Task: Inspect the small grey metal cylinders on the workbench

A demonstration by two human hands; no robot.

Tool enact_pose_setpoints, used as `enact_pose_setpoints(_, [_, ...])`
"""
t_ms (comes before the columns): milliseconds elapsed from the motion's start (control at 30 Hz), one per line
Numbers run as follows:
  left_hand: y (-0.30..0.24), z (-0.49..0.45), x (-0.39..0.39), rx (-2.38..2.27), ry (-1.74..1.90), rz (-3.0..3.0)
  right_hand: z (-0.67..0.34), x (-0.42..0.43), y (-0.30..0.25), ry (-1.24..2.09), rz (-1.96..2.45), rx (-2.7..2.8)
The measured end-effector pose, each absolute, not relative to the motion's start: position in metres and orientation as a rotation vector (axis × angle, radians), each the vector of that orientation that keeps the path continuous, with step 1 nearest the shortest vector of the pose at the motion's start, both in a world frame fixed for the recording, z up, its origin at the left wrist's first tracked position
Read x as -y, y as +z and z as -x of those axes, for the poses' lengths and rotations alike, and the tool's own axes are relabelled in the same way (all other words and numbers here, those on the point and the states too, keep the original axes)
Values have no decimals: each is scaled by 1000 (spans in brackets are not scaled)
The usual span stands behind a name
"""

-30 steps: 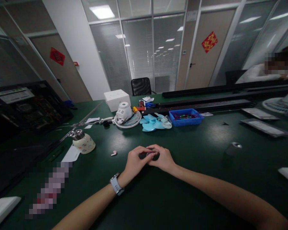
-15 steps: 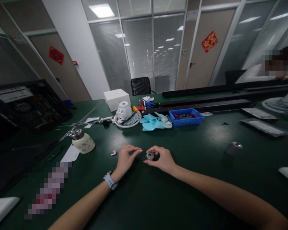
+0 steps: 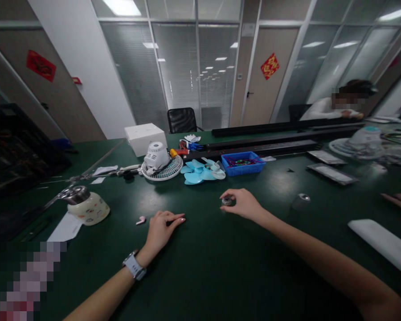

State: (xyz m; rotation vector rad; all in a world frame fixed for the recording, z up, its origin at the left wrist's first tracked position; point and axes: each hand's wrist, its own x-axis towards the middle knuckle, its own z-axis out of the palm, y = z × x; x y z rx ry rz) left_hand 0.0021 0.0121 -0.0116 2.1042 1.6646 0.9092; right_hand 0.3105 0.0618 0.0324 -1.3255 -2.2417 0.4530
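Note:
My right hand (image 3: 242,203) is stretched forward over the green table (image 3: 200,267), its fingers pinched round a small round metal part (image 3: 226,201) that rests on the tabletop. My left hand (image 3: 162,227) lies on the table nearer to me, fingers loosely curled and resting, with a grey watch (image 3: 134,266) on the wrist. A tiny pink piece (image 3: 141,220) lies just left of the left hand. Whether the left fingers hold anything is hidden.
Behind the hands are a white fan motor on a grille (image 3: 158,161), light blue fan blades (image 3: 202,170), a blue tray (image 3: 243,162), a white box (image 3: 145,138) and a grey cylinder (image 3: 301,201). A cup (image 3: 87,207) stands at left. Another person's hand (image 3: 399,200) rests at right.
The hands, first joined on the small part, have separated. The right hand carried the part forward and right; the left hand dropped back onto the table. The view swung right.

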Motion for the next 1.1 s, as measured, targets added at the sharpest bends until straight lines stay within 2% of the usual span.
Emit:
enact_pose_setpoints(267, [-13, -1, -14, -1638, 878, -2128, -460, -118, 52, -94, 2250, 2034])
enact_pose_setpoints(367, [-14, 0, -14, -1681, 995, -2039, -475, -120, 58, -150, 2304, 1964])
enact_pose_setpoints(467, [-13, -1, -14, -1792, 1114, -1854, -444, -104, 54, -312, 1983, 1966])
enact_pose_setpoints(533, [-12, -2, -13, -1840, 1159, -1754, -399, -85, 45, -204, 1594, 2048])
enact_pose_setpoints(600, [-10, -3, -13, -1859, 1176, -1705, -346, -64, 33, 155, 1271, 2161])
enact_pose_setpoints(667, [-10, -3, -13, -1863, 1179, -1686, -293, -48, 21, 474, 1103, 2243])
enact_pose_setpoints(733, [-9, -3, -13, -1857, 1184, -1676, -251, -41, 11, 653, 1053, 2304])
enact_pose_setpoints(900, [-10, -3, -12, -1813, 1207, -1708, -197, -50, -1, 640, 1104, 2353])
enact_pose_setpoints(1100, [-9, -4, -11, -1771, 1184, -1712, -185, -50, -4, 522, 1119, 2361])
